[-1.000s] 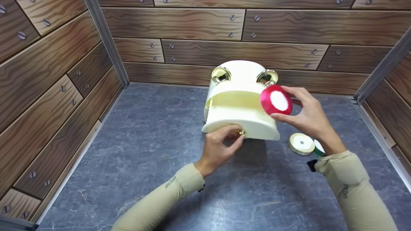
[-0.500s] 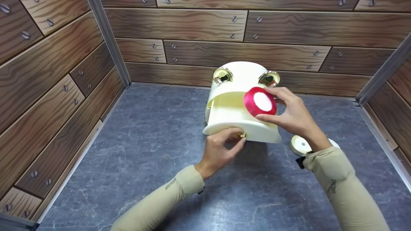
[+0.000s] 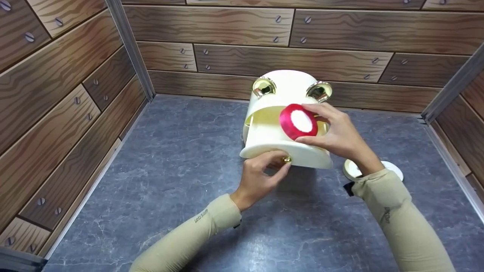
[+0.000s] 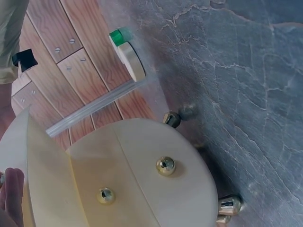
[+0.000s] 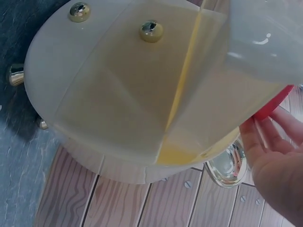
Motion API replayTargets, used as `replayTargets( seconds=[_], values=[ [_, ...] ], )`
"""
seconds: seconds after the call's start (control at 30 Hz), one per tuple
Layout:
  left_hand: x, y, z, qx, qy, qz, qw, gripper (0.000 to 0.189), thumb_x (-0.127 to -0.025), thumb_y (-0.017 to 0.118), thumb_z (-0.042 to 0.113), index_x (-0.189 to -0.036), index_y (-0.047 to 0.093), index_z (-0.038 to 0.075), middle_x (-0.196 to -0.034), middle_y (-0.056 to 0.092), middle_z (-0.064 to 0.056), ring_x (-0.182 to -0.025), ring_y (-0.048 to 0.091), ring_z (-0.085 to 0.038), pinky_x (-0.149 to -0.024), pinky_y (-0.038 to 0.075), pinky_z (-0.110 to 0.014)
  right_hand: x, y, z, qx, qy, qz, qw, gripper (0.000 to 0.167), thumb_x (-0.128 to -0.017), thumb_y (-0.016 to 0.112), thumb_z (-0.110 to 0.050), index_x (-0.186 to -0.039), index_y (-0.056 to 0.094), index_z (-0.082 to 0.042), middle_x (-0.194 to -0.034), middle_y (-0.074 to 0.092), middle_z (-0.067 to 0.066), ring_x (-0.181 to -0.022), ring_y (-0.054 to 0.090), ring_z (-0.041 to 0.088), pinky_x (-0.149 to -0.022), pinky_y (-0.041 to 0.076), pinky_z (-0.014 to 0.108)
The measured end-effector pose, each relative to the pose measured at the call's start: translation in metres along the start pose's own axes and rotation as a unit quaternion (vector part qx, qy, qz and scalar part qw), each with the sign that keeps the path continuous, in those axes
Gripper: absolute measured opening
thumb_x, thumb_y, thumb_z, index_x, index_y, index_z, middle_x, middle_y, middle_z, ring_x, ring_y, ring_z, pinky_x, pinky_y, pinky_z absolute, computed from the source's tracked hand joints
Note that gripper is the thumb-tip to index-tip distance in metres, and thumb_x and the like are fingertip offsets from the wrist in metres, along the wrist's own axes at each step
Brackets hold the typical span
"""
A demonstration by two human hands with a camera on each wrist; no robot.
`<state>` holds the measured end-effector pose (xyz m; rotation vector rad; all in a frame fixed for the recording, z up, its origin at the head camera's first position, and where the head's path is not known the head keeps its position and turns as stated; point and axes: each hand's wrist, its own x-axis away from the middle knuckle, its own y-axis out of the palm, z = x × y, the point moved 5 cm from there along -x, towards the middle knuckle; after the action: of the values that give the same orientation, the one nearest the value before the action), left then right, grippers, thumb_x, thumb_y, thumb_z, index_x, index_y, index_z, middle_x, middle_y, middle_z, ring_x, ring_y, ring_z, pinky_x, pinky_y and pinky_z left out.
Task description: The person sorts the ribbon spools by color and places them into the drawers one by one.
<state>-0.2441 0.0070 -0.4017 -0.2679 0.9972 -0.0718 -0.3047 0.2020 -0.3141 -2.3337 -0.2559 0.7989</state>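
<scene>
Left: grey marbled tabletop (image 3: 181, 151). Left hand (image 3: 261, 175) next: I have its thumb and forefinger pinched on a small, round, shiny gold knob (image 3: 286, 159) at the front of a cream, curved-front drawer (image 3: 308, 156), which stands out toward the near side. Beyond it, far side: glossy cream, round-topped cabinet (image 3: 289, 81), a gold dish-shaped ornament (image 3: 264, 87) on its left, another on its right. Drawer looks like light, stiff plastic; knob probably slick, best pinched from both sides.

Over the drawer, apparently: a flat, round spool of shiny crimson ribbon (image 3: 297, 121), tilted, white face to the head camera. Contact with the drawer I cannot tell. Right hand (image 3: 338, 130), just right, has the spool by its rim, thumb on the near edge, fingers on the far edge, spread as wide as the spool. I judge it light and firm; satin may slide, so rim over face.

Right, partly behind the arm: flat cream spool (image 3: 351, 170) and white-faced round spool (image 3: 393, 170).
</scene>
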Motion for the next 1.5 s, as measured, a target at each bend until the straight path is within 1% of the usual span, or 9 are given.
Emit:
replayTargets(
  seconds=[0.13, 0.3, 0.47, 0.53, 0.7, 0.83, 1.0, 1.23, 1.5],
  values=[
    [0.001, 0.0, 0.001, -0.001, 0.004, -0.001, 1.0, 0.017, -0.091, 0.077, 0.005, -0.107, 0.074, 0.0, -0.095, 0.078, -0.01, -0.081, 0.077, -0.016, -0.076, 0.06, -0.013, -0.001, 0.001, 0.002, -0.007, -0.011, -0.002, 0.9999, 0.081, -0.067, 0.1, -0.017, -0.14, 0.065, -0.01, -0.137, 0.066, 0.007, -0.122, 0.06, 0.013, -0.101, 0.049, 0.01],
    [0.001, 0.001, 0.002, -0.002, 0.005, -0.002, 1.0, 0.017, -0.091, 0.077, 0.004, -0.107, 0.074, 0.0, -0.095, 0.078, -0.01, -0.08, 0.076, -0.016, -0.076, 0.06, -0.013, -0.001, 0.003, 0.006, -0.021, -0.022, -0.01, 0.9995, 0.081, -0.067, 0.099, -0.013, -0.14, 0.065, -0.01, -0.138, 0.066, 0.006, -0.123, 0.06, 0.011, -0.102, 0.05, 0.012],
    [0.001, 0.001, 0.002, 0.002, 0.005, 0.0, 1.0, 0.017, -0.091, 0.077, 0.004, -0.107, 0.074, 0.0, -0.094, 0.078, -0.01, -0.08, 0.076, -0.016, -0.076, 0.06, -0.014, -0.002, 0.007, 0.011, -0.023, -0.023, -0.033, 0.9989, 0.079, -0.069, 0.098, -0.014, -0.141, 0.064, -0.011, -0.137, 0.066, 0.006, -0.117, 0.063, 0.015, -0.103, 0.051, 0.015],
    [0.002, 0.001, 0.003, 0.003, 0.005, 0.001, 1.0, 0.017, -0.091, 0.077, 0.004, -0.107, 0.074, 0.0, -0.094, 0.078, -0.01, -0.08, 0.076, -0.016, -0.076, 0.061, -0.014, -0.002, 0.009, 0.014, -0.016, -0.02, -0.046, 0.9986, 0.078, -0.071, 0.097, -0.015, -0.141, 0.064, -0.011, -0.137, 0.066, 0.007, -0.116, 0.065, 0.018, -0.104, 0.053, 0.021],
    [0.003, 0.001, 0.003, 0.005, 0.001, -0.003, 1.0, 0.015, -0.091, 0.077, 0.004, -0.106, 0.074, 0.001, -0.094, 0.078, -0.009, -0.08, 0.076, -0.015, -0.075, 0.06, -0.013, -0.003, 0.016, 0.02, 0.0, -0.007, -0.08, 0.9968, 0.073, -0.074, 0.094, -0.016, -0.139, 0.064, -0.005, -0.139, 0.066, 0.014, -0.119, 0.067, 0.03, -0.107, 0.054, 0.046],
    [0.003, 0.001, 0.003, 0.008, -0.002, -0.005, 1.0, 0.015, -0.091, 0.076, 0.004, -0.106, 0.074, 0.001, -0.094, 0.078, -0.009, -0.08, 0.076, -0.015, -0.075, 0.061, -0.014, -0.006, 0.02, 0.025, 0.003, 0.005, -0.098, 0.9952, 0.071, -0.076, 0.092, -0.016, -0.139, 0.063, 0.0, -0.137, 0.067, 0.018, -0.12, 0.067, 0.037, -0.107, 0.054, 0.055],
    [0.001, 0.002, 0.003, 0.014, -0.002, -0.006, 0.9999, 0.016, -0.091, 0.076, 0.004, -0.106, 0.074, 0.0, -0.095, 0.078, -0.01, -0.081, 0.076, -0.016, -0.076, 0.061, -0.015, -0.008, 0.023, 0.028, 0.023, 0.017, -0.106, 0.9939, 0.071, -0.076, 0.091, -0.018, -0.138, 0.063, 0.003, -0.134, 0.067, 0.022, -0.118, 0.067, 0.041, -0.104, 0.055, 0.057],
    [0.002, 0.002, 0.002, 0.018, 0.0, -0.002, 0.9998, 0.016, -0.091, 0.077, 0.003, -0.106, 0.074, 0.0, -0.094, 0.078, -0.01, -0.082, 0.076, -0.016, -0.076, 0.062, -0.016, -0.011, 0.028, 0.03, 0.07, 0.024, -0.104, 0.9918, 0.071, -0.075, 0.092, -0.023, -0.135, 0.065, 0.004, -0.13, 0.069, 0.022, -0.115, 0.067, 0.04, -0.099, 0.056, 0.056],
    [0.003, 0.001, 0.003, 0.015, 0.002, -0.003, 0.9999, 0.016, -0.091, 0.077, 0.005, -0.107, 0.074, 0.0, -0.094, 0.078, -0.01, -0.082, 0.076, -0.015, -0.076, 0.061, -0.016, -0.014, 0.032, 0.029, 0.107, 0.028, -0.112, 0.9876, 0.071, -0.076, 0.092, -0.029, -0.133, 0.066, 0.003, -0.131, 0.07, 0.021, -0.12, 0.065, 0.038, -0.103, 0.053, 0.054]
  ],
)
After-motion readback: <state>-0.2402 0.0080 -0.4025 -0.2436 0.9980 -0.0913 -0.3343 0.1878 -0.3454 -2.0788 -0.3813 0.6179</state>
